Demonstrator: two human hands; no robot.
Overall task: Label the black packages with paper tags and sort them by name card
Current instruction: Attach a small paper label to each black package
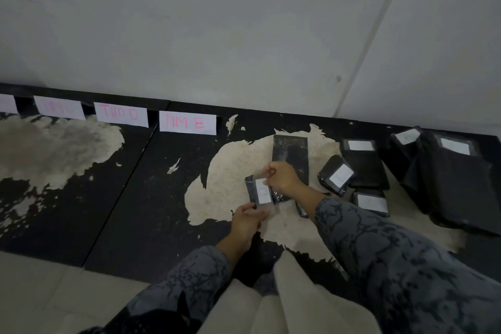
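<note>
We seem to be in a bare room used for sorting, kneeling on the floor: worn black mats (151, 198) with peeling patches, pale tiles (35, 293), a plain grey wall (189, 22), and name cards (187, 123) propped along it.

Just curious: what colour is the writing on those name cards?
Pink, on white name cards; head view.

I see black packages (364, 163) with white tags (360, 145). The cards (187, 124) by the wall are white with pink lettering. The mat (135, 198) is black, worn through to beige in ragged patches. My sleeves (393, 257) are grey with a dark branching print; the wall (217, 22) is pale grey.
</note>
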